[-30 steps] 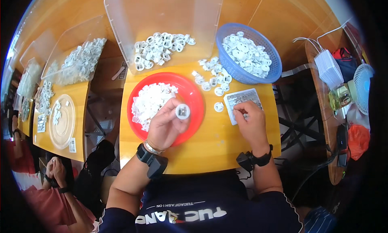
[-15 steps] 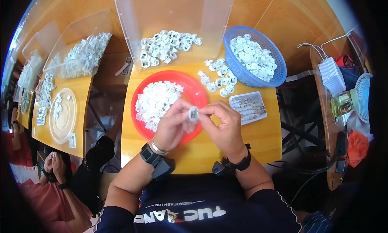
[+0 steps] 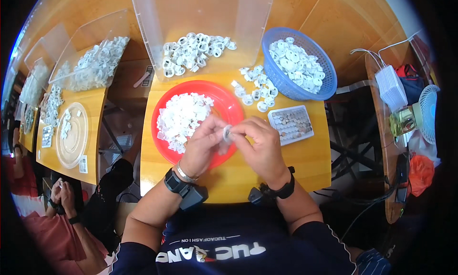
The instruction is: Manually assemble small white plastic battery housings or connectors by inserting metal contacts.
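Note:
Over the near right rim of the red round tray (image 3: 232, 99), my left hand (image 3: 202, 148) pinches a small round white plastic part (image 3: 227, 133), held on edge. From the right, the closed thumb and fingers of my right hand (image 3: 260, 148) meet this part's face. Whatever those fingertips grip is too small and covered to make out. A heap of small white plastic pieces (image 3: 183, 117) fills the tray's left side. Close beyond my right hand lies a white rectangular tray (image 3: 291, 124) with rows of small silvery discs, some places in it bare.
Loose round white parts (image 3: 257, 89) lie beside a blue plastic basket (image 3: 329, 79) full of similar ones. Behind stands a clear bin (image 3: 210, 12) with more. At left, another person's hands (image 3: 63, 193) work near a second table (image 3: 95, 151). A small fan (image 3: 429, 115) stands far right.
The round white part has turned to show more of its edge, and my right fingers have closed in on it. The view has shifted slightly.

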`<state>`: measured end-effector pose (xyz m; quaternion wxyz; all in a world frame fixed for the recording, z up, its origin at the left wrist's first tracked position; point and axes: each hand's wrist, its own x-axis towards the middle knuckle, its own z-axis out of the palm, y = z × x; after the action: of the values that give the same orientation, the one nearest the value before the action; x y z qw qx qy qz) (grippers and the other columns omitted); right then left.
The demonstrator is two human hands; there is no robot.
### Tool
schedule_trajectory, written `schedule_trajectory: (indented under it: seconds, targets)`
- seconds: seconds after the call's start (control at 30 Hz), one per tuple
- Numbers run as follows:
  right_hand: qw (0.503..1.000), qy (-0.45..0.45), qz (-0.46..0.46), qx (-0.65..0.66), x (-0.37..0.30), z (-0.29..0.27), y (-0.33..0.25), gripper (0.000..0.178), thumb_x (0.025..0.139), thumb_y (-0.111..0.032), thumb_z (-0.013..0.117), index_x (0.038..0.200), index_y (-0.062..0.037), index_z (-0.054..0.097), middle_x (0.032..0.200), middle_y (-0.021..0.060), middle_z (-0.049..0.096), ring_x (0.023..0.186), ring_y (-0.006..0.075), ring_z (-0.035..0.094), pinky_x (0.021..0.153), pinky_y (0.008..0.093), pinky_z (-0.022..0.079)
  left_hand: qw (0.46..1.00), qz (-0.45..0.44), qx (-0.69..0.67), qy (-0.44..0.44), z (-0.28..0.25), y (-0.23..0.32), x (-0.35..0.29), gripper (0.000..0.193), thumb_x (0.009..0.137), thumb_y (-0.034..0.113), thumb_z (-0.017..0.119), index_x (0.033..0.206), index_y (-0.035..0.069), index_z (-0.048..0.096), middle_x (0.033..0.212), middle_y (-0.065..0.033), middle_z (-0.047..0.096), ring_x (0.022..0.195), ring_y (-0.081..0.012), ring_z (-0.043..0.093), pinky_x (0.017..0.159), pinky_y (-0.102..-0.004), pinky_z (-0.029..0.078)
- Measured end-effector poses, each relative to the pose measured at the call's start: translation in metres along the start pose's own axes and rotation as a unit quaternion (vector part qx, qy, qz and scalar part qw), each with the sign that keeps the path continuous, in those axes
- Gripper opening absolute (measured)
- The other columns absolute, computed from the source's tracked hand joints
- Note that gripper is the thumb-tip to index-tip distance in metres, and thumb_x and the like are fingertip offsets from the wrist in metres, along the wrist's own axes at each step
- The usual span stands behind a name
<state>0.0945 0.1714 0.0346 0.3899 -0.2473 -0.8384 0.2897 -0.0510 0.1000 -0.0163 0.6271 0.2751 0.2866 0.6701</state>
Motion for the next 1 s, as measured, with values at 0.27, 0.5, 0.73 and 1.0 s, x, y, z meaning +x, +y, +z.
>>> schedule_trajectory:
  seconds: [0.27, 0.5, 0.73, 1.0]
  targets:
    - [0.904, -0.125, 0.27, 0.306, -0.001, -0.001, 0.023, 0.006, 0.085, -0.005, 0.067, 0.085, -0.0035, 0.062, 0.078, 0.0014, 0.064, 0.069, 0.0061, 0.058, 0.063, 0.0221, 0.047, 1.0, -0.011, -0.022, -0.016, -0.004, -0.001, 0.003, 0.021, 0.092, 0.022, 0.059, 0.103, 0.005, 0.052, 0.084, -0.004, 0.059, 0.064, -0.0113, 0.052, 0.057, -0.0221, 0.04]
    - [0.848, -0.112, 0.325, 0.403, 0.002, 0.003, 0.023, 0.013, 0.084, -0.008, 0.07, 0.086, -0.0017, 0.058, 0.071, 0.0037, 0.062, 0.06, 0.0073, 0.056, 0.055, 0.0198, 0.044, 1.0, -0.011, -0.018, -0.01, -0.004, -0.001, 0.001, 0.02, 0.093, 0.023, 0.058, 0.103, 0.006, 0.052, 0.084, -0.0031, 0.058, 0.065, -0.0102, 0.052, 0.058, -0.0217, 0.039]
    - [0.833, -0.127, 0.333, 0.424, 0.0, 0.011, 0.034, 0.012, 0.086, -0.01, 0.069, 0.086, -0.0033, 0.059, 0.071, 0.0031, 0.062, 0.057, 0.0073, 0.056, 0.054, 0.0202, 0.045, 1.0, -0.005, -0.008, -0.007, -0.005, -0.002, 0.002, 0.017, 0.094, 0.023, 0.056, 0.101, 0.007, 0.052, 0.083, -0.0029, 0.058, 0.065, -0.0104, 0.051, 0.057, -0.0215, 0.039]
    - [0.791, -0.094, 0.369, 0.478, 0.0, 0.014, 0.032, 0.011, 0.088, -0.011, 0.067, 0.091, -0.0023, 0.061, 0.077, 0.0031, 0.063, 0.062, 0.007, 0.057, 0.057, 0.0203, 0.046, 1.0, 0.001, -0.026, 0.007, -0.006, 0.001, 0.003, 0.016, 0.096, 0.021, 0.052, 0.104, 0.007, 0.051, 0.085, -0.0047, 0.06, 0.065, -0.0108, 0.052, 0.057, -0.0207, 0.039]
